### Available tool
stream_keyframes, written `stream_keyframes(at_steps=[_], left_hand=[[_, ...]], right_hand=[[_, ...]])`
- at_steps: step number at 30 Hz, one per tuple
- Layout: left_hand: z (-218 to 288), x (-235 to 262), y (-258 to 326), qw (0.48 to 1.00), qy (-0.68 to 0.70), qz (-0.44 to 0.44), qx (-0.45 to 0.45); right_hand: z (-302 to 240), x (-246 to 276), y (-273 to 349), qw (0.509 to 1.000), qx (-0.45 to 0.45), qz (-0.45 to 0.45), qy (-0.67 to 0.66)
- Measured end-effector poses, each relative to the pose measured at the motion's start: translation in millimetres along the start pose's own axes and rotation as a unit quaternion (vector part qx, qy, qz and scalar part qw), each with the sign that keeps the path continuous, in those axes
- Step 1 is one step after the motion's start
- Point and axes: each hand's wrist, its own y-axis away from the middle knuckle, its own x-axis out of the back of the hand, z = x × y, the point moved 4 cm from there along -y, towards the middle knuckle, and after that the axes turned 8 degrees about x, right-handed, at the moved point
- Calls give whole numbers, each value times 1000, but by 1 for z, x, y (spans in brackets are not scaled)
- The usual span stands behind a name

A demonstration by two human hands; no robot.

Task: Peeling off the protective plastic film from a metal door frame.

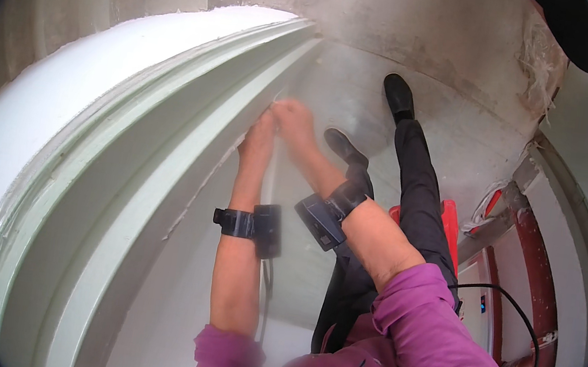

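Observation:
A large pale green curved moulded shell [123,183] with stepped ridges rises on my left. My left hand [259,138] presses against its inner wall, fingers flat on the surface. My right hand [295,120] lies just above and beside it, fingers bent, pinching what looks like a thin whitish strip or thread [277,96] at the wall. The strip is too small to make out well. Both wrists carry black strapped devices [259,225].
My legs in black trousers and black shoes [398,97] stand on a grey concrete floor [433,31]. A red stool or frame [452,223] is beside my legs. Reddish pipes [538,275] and a black cable [514,316] run at the right.

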Motion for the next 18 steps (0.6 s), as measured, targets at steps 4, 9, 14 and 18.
stream_keyframes(at_steps=[4,9,14,18], left_hand=[[-8,5,-2,997,-50,-10,-64],[-5,6,3,991,-78,-7,-105],[1,10,8,994,-64,-13,-86],[10,10,19,995,-49,-25,-80]], right_hand=[[1,-8,8,993,-34,70,-93],[-7,3,-1,991,99,3,93],[-3,-4,2,994,71,39,74],[8,-4,12,990,-71,105,-67]])
